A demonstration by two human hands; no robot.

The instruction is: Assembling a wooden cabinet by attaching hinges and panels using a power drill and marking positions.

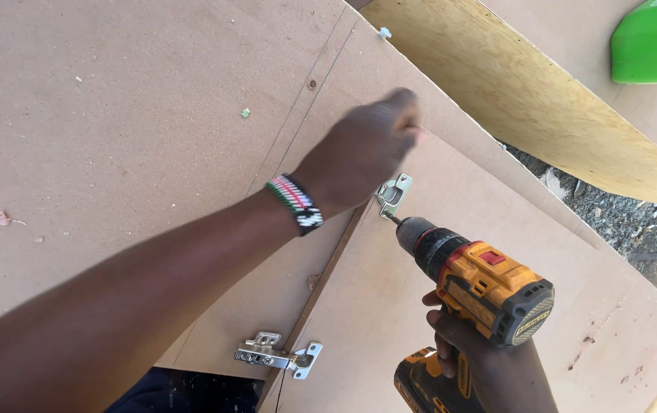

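Second hinge (278, 355) near drill (475, 284)

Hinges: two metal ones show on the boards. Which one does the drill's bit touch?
The upper hinge, beside the left hand; the drill in the right hand meets it. The lower hinge lies untouched near the bottom edge.

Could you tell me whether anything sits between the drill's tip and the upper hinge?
Nothing visible does. The drill, held in the right hand, has its tip at the upper hinge; the left hand rests just above it, not between them.
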